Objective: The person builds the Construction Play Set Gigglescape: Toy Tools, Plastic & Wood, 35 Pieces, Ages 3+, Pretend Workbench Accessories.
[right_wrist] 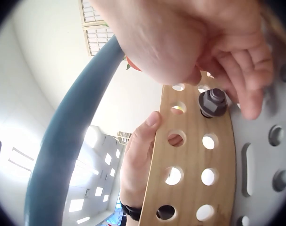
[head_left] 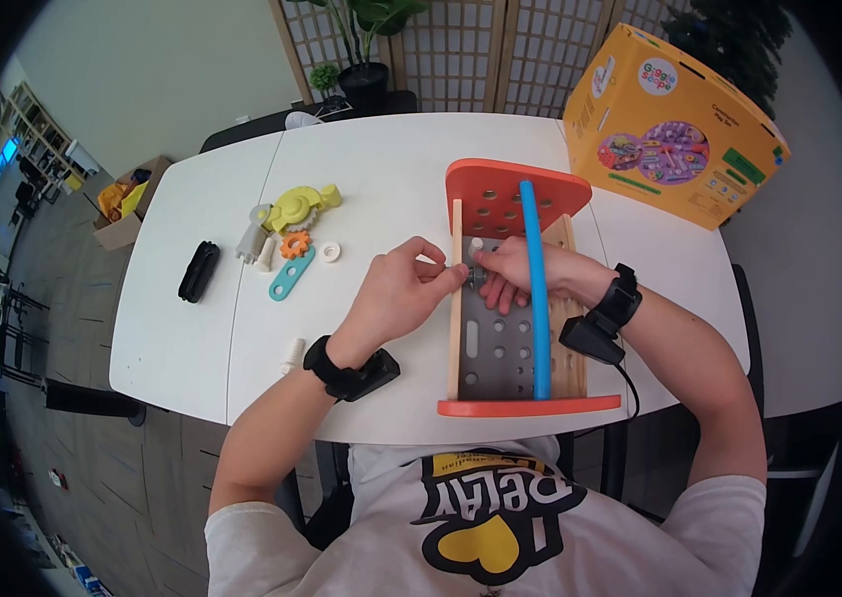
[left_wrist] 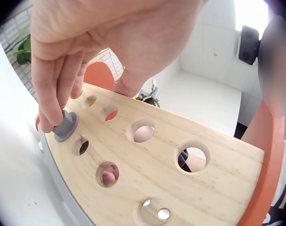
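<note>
A toy toolbox stands before me, with wooden sides [left_wrist: 194,193], red-orange ends [head_left: 530,407], a grey perforated base [head_left: 501,383] and a blue handle bar [head_left: 538,298]. My left hand [head_left: 391,294] is at the left wooden side, its thumb on the top edge. Outside that side, its fingertips grip the head of a grey bolt [left_wrist: 67,127]. The bolt's end sticks out inside, carrying a dark grey hex nut [right_wrist: 211,102]. My right hand [head_left: 513,271] reaches under the handle bar, loosely extended fingers beside the nut. A cream piece [head_left: 477,244] shows near its thumb.
Left on the white table lie a yellow-green toy tool [head_left: 297,207], an orange gear [head_left: 295,245], a teal strip [head_left: 292,275], a cream nut [head_left: 329,253], cream screws [head_left: 294,353] and a black case [head_left: 199,271]. A yellow box [head_left: 675,124] stands at back right.
</note>
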A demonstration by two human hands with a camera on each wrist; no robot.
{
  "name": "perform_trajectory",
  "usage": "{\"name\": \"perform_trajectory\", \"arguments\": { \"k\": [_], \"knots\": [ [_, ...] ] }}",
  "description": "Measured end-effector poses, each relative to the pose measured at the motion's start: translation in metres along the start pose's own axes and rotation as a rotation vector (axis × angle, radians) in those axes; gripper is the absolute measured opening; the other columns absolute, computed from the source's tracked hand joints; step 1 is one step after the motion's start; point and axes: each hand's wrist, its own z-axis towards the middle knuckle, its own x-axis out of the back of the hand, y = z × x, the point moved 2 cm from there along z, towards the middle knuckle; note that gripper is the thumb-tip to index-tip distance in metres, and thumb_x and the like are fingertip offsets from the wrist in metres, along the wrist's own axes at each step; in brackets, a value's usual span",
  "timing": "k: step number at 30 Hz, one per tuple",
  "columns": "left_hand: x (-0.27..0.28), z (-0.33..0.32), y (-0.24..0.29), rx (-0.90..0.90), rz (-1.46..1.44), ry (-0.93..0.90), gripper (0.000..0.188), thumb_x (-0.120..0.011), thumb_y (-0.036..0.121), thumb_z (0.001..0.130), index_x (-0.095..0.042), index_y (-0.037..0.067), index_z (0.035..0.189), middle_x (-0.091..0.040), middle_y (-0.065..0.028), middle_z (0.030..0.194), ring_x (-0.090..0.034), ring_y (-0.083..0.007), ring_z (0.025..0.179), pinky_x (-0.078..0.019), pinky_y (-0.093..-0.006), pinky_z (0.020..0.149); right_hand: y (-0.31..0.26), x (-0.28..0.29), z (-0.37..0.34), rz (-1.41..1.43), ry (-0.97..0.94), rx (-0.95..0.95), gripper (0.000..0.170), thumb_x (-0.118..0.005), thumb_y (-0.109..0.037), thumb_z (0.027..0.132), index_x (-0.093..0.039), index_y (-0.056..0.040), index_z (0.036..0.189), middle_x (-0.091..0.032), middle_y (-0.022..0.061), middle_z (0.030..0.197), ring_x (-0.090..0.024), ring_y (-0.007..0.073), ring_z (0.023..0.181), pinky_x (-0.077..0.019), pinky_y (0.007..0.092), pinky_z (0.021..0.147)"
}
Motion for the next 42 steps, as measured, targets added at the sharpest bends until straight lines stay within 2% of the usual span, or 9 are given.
{"name": "perform_trajectory", "arguments": {
  "k": [7,10,16,19,28,34,37,40,42],
  "knots": [
    [0.000,0.000,0.000,0.004,0.018,0.005,0.048,-0.076,0.039,0.094,-0.065,-0.005,0.108,-0.078,-0.0237,0.092,-0.078,-0.0273,0.086,-0.0597,-0.0321,0.077,0.006,0.001,-0.002,-0.003,0.023,0.190,0.039,-0.058,-0.035,0.107,-0.064,0.0038,0.110,-0.073,0.0115,0.092,-0.074,0.0151,0.076,-0.0544,0.0244,0.057],
    [0.000,-0.001,0.005,0.063,0.027,-0.012,0.044,-0.075,0.036,0.097,-0.065,-0.004,0.112,-0.079,-0.0212,0.094,-0.075,-0.0207,0.089,-0.0556,-0.0312,0.079,0.011,0.003,0.005,-0.058,-0.001,0.192,0.032,-0.058,-0.027,0.107,-0.064,0.0042,0.110,-0.073,0.0120,0.094,-0.074,0.0152,0.078,-0.0549,0.0248,0.058],
    [0.000,0.000,0.003,0.015,0.029,-0.003,0.048,-0.075,0.040,0.095,-0.065,-0.005,0.108,-0.078,-0.0240,0.093,-0.078,-0.0279,0.086,-0.0598,-0.0324,0.077,-0.002,-0.002,-0.003,-0.033,-0.052,0.011,0.040,-0.043,-0.025,0.111,-0.063,0.0078,0.122,-0.074,0.0167,0.093,-0.076,0.0208,0.077,-0.0587,0.0295,0.064],
    [0.000,0.000,0.003,0.013,0.020,-0.005,0.048,-0.075,0.041,0.095,-0.065,-0.005,0.108,-0.078,-0.0239,0.093,-0.078,-0.0280,0.087,-0.0599,-0.0327,0.077,-0.001,-0.001,-0.001,0.028,0.011,-0.045,0.042,-0.041,-0.029,0.110,-0.063,0.0059,0.121,-0.073,0.0165,0.093,-0.076,0.0223,0.076,-0.0590,0.0291,0.065],
    [0.001,0.000,0.003,0.023,0.038,-0.010,0.049,-0.075,0.041,0.095,-0.065,-0.005,0.108,-0.078,-0.0241,0.094,-0.078,-0.0285,0.088,-0.0599,-0.0330,0.078,0.014,-0.001,0.008,-0.015,-0.024,0.187,0.042,-0.045,-0.035,0.108,-0.063,0.0020,0.114,-0.070,0.0125,0.094,-0.075,0.0208,0.075,-0.0577,0.0286,0.064],
    [0.000,0.000,0.001,0.019,0.019,-0.011,0.048,-0.075,0.041,0.095,-0.066,-0.005,0.107,-0.078,-0.0239,0.093,-0.078,-0.0287,0.087,-0.0598,-0.0330,0.078,0.004,-0.002,0.005,-0.015,-0.083,-0.019,0.040,-0.039,-0.035,0.114,-0.058,0.0000,0.107,-0.071,0.0117,0.087,-0.074,0.0197,0.078,-0.0566,0.0292,0.061],
    [0.001,0.000,0.003,0.022,0.040,-0.012,0.048,-0.075,0.041,0.094,-0.066,-0.005,0.106,-0.078,-0.0239,0.093,-0.078,-0.0287,0.086,-0.0599,-0.0329,0.078,0.002,-0.002,0.001,0.063,0.008,-0.014,0.046,-0.037,-0.036,0.112,-0.062,0.0026,0.115,-0.070,0.0126,0.092,-0.074,0.0188,0.076,-0.0578,0.0304,0.063],
    [0.001,0.000,0.002,0.014,0.044,0.002,0.047,-0.075,0.041,0.094,-0.066,-0.004,0.105,-0.078,-0.0239,0.092,-0.078,-0.0286,0.085,-0.0599,-0.0327,0.077,0.000,-0.002,-0.002,0.088,0.044,0.048,0.043,-0.044,-0.038,0.110,-0.062,0.0012,0.116,-0.070,0.0117,0.094,-0.074,0.0183,0.076,-0.0578,0.0307,0.064],
    [0.000,0.000,0.003,0.039,0.040,-0.003,0.043,-0.075,0.037,0.096,-0.066,-0.004,0.107,-0.078,-0.0216,0.093,-0.075,-0.0223,0.086,-0.0565,-0.0314,0.077,0.005,-0.002,0.000,0.027,0.008,0.103,0.043,-0.048,-0.039,0.109,-0.063,0.0010,0.114,-0.070,0.0112,0.096,-0.074,0.0181,0.076,-0.0576,0.0299,0.063]
  ]
}}
